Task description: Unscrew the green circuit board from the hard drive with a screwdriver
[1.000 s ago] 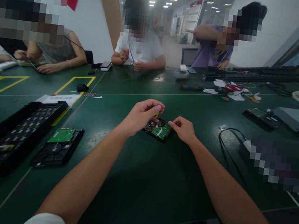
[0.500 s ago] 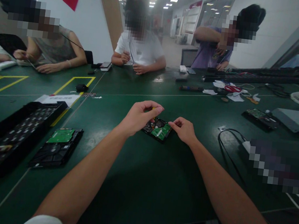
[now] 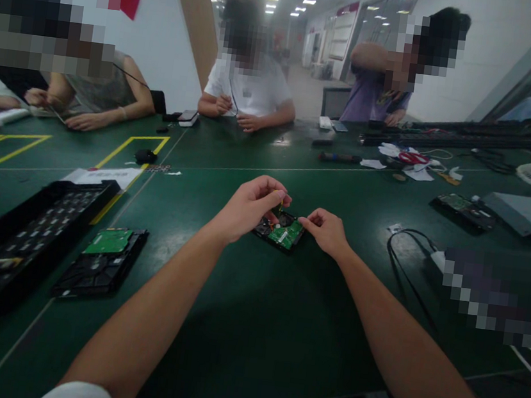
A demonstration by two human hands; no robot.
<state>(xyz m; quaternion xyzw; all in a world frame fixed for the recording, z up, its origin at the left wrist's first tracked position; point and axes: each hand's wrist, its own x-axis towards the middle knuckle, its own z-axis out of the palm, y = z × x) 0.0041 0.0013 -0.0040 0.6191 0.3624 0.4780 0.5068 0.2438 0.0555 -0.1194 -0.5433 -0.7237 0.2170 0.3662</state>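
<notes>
Item 1: HDD (image 3: 281,230), qty 1, lying flat mid-table, board side up, between both hands. Its green PCB (image 3: 289,234) is sitting on the body, covering the R part.

Item 2: L hand (image 3: 251,207), hovering over the HDD's L part; thumb & fingers are closing narrowly round a slim yellow tool (image 3: 281,203), approx. upright. Tip is hiding behind fingers, so contact w/ HDD: can't tell.

Item 3: R hand (image 3: 326,232), fingertips touching the HDD's R corner, apparently steadying it. Pinching or just pressing: can't tell.

Status (est.): work on this unit is looking unfinished. Done: HDD is lying positioned, tool is in hand. Left: PCB is sitting in place, so the tool work is presumably continuing; no. of fixings dealt with can't be read at this size.

Adj. stock, L: 2nd drive (image 3: 100,264), resting PCB-up beside a long blk tray (image 3: 5,226); paper sheet (image 3: 123,177) is lying behind tray; sm. blk part (image 3: 145,156) beyond, ID unclear.

Adj. stock, R: 3rd drive (image 3: 462,212), lying next to grey box (image 3: 518,212); blk cable (image 3: 390,246) is looping nearer.

Opp. side: co-worker in white (image 3: 250,90) & co-worker in purple (image 3: 374,99), both sitting at the green table (image 3: 250,326).
</notes>
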